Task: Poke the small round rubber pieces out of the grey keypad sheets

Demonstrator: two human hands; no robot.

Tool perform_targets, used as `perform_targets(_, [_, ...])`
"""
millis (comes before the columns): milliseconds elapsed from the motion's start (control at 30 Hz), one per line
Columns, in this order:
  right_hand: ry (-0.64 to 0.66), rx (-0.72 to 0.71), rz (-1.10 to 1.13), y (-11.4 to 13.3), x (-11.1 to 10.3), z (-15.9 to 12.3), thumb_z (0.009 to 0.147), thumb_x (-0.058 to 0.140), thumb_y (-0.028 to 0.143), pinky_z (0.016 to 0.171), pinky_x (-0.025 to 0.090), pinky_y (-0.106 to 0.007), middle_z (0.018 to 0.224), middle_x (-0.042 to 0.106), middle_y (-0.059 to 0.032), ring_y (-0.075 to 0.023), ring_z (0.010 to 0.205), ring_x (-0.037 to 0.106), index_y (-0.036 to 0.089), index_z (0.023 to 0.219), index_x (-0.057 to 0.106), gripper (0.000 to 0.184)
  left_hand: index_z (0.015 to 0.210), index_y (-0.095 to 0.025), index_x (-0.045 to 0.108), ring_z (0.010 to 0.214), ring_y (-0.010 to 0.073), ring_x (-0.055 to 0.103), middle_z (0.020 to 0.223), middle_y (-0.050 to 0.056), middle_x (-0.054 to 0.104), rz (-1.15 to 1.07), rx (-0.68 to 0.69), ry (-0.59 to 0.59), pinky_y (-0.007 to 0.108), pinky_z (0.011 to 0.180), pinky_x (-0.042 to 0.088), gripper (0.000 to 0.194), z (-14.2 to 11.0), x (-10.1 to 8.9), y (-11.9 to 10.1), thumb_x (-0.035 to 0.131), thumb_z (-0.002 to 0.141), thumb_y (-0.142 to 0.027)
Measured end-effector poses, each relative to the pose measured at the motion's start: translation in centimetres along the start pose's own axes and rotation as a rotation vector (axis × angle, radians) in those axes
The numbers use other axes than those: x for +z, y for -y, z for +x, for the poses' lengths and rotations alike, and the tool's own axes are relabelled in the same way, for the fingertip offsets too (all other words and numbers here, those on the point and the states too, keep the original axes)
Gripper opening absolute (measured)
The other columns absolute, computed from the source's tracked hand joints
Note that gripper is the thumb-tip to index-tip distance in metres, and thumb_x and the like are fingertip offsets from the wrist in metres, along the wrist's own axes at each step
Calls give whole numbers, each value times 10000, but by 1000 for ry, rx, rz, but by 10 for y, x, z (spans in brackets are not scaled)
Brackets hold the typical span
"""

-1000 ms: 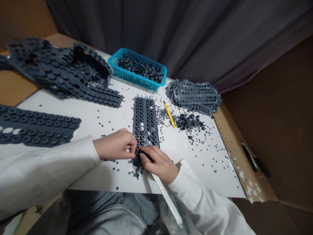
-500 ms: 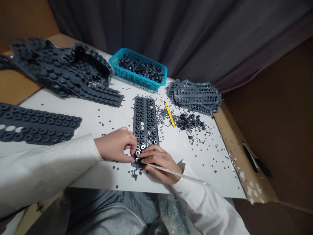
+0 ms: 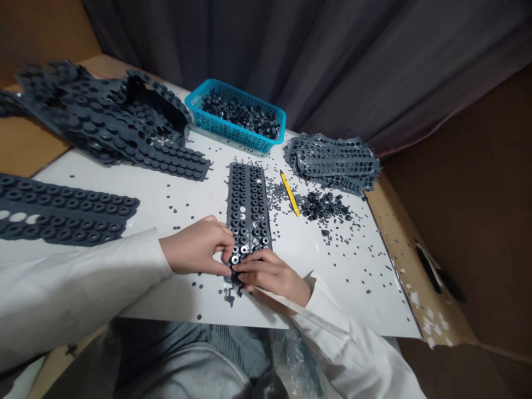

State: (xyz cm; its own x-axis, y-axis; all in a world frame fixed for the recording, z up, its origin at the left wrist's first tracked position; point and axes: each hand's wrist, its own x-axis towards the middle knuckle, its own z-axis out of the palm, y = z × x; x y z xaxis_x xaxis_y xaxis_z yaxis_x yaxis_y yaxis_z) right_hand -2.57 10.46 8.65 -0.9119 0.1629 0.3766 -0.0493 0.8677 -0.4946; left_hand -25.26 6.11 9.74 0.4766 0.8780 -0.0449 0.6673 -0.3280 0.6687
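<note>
A dark grey rubber sheet (image 3: 247, 191) with rows of ring-shaped studs lies lengthwise before me, with white showing through a few holes. My left hand (image 3: 201, 244) is curled at its near left edge, thumb and forefinger closed against the sheet. Over the near right corner, my right hand (image 3: 272, 277) has its fingertips pressed on the last studs, close to the left thumb. A thin pale strip (image 3: 299, 307) comes out from under the right fingers and runs back over the wrist; its tip is hidden. Small torn scraps (image 3: 230, 297) stick out at the sheet's near end.
Behind the sheet stands a blue basket (image 3: 233, 128) of small dark parts. A yellow pen-like tool (image 3: 290, 194) lies beside a heap of black bits (image 3: 326, 206). Perforated sheets (image 3: 332, 158) are stacked at right. More studded sheets (image 3: 95, 119) pile up at left, another (image 3: 62, 208) nearer.
My right hand has shifted slightly, its fingers now drawn closer together over the studs. The pale strip has tipped lower toward the wrist. My left hand stays nearly in place.
</note>
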Motion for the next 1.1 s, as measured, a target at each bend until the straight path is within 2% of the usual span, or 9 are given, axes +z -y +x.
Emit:
perform_targets(100, [-12, -71, -101, 1, 0, 0, 902, 567, 192, 871, 531, -291, 1015, 712, -92, -170, 1032, 570, 156, 928, 643, 88, 643, -193, 591, 668, 127, 523, 635, -58, 525, 0, -33, -5, 263, 719, 313, 189, -1, 0, -2, 740, 658, -307])
perform_targets(333, [-67, -98, -269, 6, 5, 3, 878, 580, 119, 762, 544, -299, 1055, 686, -71, -168, 902, 571, 176, 836, 625, 84, 714, -197, 489, 854, 211, 478, 840, -4, 497, 118, -279, -67, 295, 742, 305, 361, -6, 0, -12, 767, 600, -396])
perform_targets(467, [-111, -113, -307, 8, 7, 5, 866, 582, 106, 723, 543, -288, 1044, 683, -79, -167, 851, 579, 175, 814, 612, 91, 760, -204, 453, 873, 224, 448, 873, 5, 466, 136, -311, -53, 315, 749, 304, 414, -6, -1, -14, 772, 589, -408])
perform_targets(633, [-138, 183, -178, 6, 4, 5, 942, 460, 176, 754, 554, -268, 1010, 681, -61, -136, 800, 626, 205, 1052, 601, 181, 774, -207, 449, 880, 233, 440, 889, 11, 461, 122, -331, -55, 316, 744, 302, 425, -6, 0, -15, 773, 590, -412])
perform_targets(700, [-185, 226, -62, 4, 2, 3, 944, 463, 199, 771, 552, -280, 1029, 682, -70, -147, 854, 639, 205, 1085, 589, 189, 779, -207, 457, 888, 236, 441, 894, 10, 464, 110, -332, -54, 317, 754, 300, 430, -7, 0, -14, 777, 586, -422])
perform_targets(800, [-397, 302, 127, -1, -2, 1, 931, 485, 200, 829, 530, -339, 1080, 674, -90, -186, 979, 634, 200, 1011, 597, 137, 777, -207, 470, 900, 235, 443, 894, 5, 469, 98, -318, -54, 317, 771, 293, 443, -7, 0, -11, 783, 572, -444])
perform_targets(867, [-570, 464, 203, -4, -5, 0, 932, 482, 217, 844, 513, -367, 1089, 670, -88, -202, 994, 634, 203, 997, 597, 133, 778, -206, 478, 899, 228, 445, 889, -1, 476, 92, -300, -61, 313, 778, 288, 448, -7, -1, -8, 786, 562, -449])
perform_targets(967, [-780, 740, 90, -10, -15, -1, 923, 496, 289, 779, 501, -353, 989, 684, -75, -206, 878, 652, 196, 977, 611, 157, 796, -205, 488, 891, 208, 452, 885, -13, 494, 64, -212, -57, 303, 794, 284, 412, -7, -5, -6, 776, 585, -411])
perform_targets(1100, [-808, 910, -151, -21, -32, -6, 904, 491, 364, 615, 450, -307, 707, 658, -39, -183, 627, 608, 177, 889, 599, 216, 830, -203, 509, 854, 181, 468, 876, -18, 518, 1, 47, 20, 284, 785, 290, 338, -9, -6, -8, 750, 655, -363])
